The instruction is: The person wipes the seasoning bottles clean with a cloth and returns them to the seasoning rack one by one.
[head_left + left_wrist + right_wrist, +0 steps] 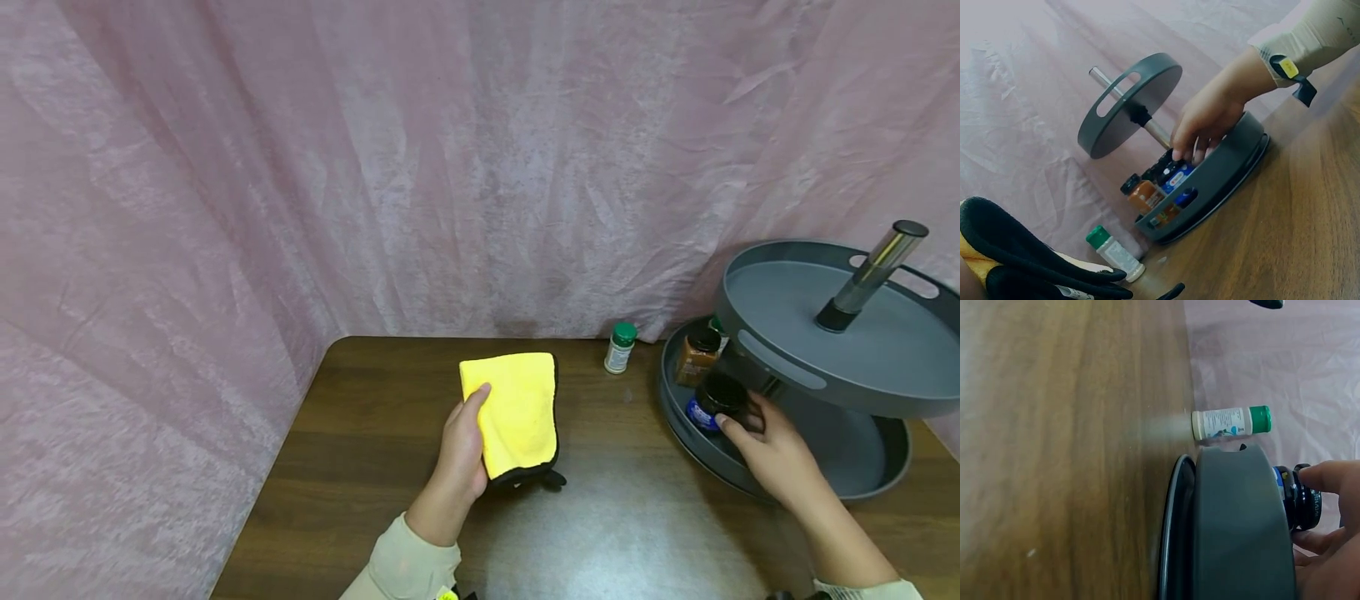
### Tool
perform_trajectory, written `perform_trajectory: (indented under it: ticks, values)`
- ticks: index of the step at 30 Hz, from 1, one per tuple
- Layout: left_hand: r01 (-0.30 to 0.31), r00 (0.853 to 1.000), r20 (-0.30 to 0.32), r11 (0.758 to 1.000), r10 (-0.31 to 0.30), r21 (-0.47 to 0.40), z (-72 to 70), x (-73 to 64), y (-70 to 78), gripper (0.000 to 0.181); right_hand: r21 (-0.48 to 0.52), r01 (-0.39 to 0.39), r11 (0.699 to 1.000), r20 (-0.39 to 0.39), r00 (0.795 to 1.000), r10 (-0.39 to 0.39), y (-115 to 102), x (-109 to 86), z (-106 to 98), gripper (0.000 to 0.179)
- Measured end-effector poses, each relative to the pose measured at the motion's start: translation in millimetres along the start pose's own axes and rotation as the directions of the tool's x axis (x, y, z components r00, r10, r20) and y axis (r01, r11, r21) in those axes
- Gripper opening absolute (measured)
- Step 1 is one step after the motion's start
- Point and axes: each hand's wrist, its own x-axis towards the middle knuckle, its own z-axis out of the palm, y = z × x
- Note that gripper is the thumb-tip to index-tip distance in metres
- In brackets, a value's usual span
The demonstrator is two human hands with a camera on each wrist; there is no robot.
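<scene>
My left hand [463,446] holds a folded yellow cloth [522,412] with black edging, thumb on top, above the table. In the left wrist view the dark side of the cloth [1029,256] shows at lower left. My right hand [776,450] reaches into the lower tier [847,450] of a grey two-tier round tray. Its thumb and fingers grip a jar [703,413] with a blue label by its black lid [1307,503]. Beside that jar, in the same tier, stands a bottle of orange-brown spice [694,360] with a dark cap.
A green-capped shaker [621,348] stands on the wooden table [360,433], left of the tray. The upper tier [787,292], with a central post [873,275], overhangs the lower one. Another green cap [716,326] shows partly behind the spice bottle. A pink curtain [480,167] hangs behind.
</scene>
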Motion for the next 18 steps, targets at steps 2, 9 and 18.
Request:
perform_trajectory:
  ticks: [2, 9, 18]
  values:
    - [0.001, 1.000, 0.000, 1.000, -0.001, 0.001, -0.1, 0.1, 0.0, 0.041, 0.015, -0.003, 1.000, -0.007, 1.000, 0.003, -1.4, 3.2, 1.3, 0.080]
    - [-0.005, 1.000, 0.001, 1.000, 0.005, 0.003, -1.1, 0.6, 0.3, 0.044, 0.022, -0.010, 1.000, -0.045, 0.999, 0.011, -5.9, 12.5, 5.5, 0.077]
    - [-0.002, 1.000, -0.017, 1.000, 0.003, 0.018, -1.4, 0.3, 2.0, 0.046, 0.032, -0.032, 0.999, -0.035, 0.999, 0.033, -9.2, 29.1, 8.4, 0.079]
